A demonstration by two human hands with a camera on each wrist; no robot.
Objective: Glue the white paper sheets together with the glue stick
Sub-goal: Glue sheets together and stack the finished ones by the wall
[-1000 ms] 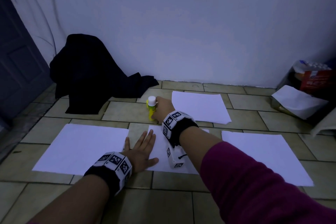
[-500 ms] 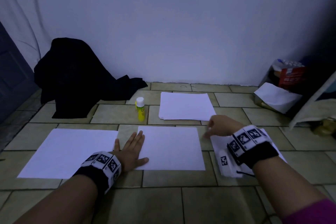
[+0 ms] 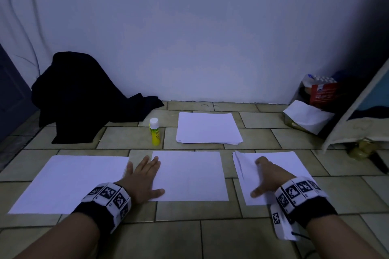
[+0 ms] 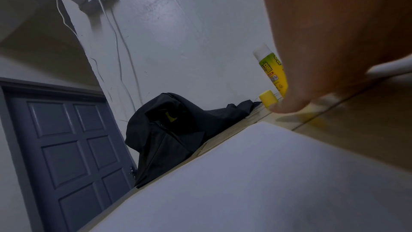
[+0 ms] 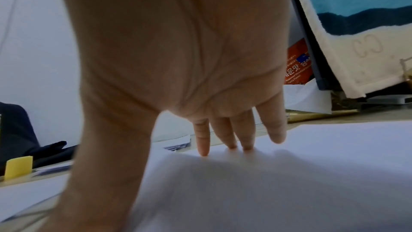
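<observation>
Pressing sheets flat on the floor

Middle sheet (image 3: 189, 174) lies on the tiled floor (image 3: 221, 237); left hand (image 3: 145, 178) flat on its left edge, fingers straight. Right hand (image 3: 267, 176) spread on the right sheet (image 3: 294, 164), fingertips (image 5: 204, 149) touching paper. Glue stick (image 3: 154, 131) upright beyond, capped, beside the paper stack (image 3: 208, 128). Left sheet (image 3: 67, 183) nearby. Black cloth (image 3: 84, 94) against the wall.

Right hand (image 3: 267, 176): released glue stick (image 3: 154, 131), crossed to right sheet (image 3: 294, 166); sheet now under its fingertips (image 5: 203, 151).
</observation>
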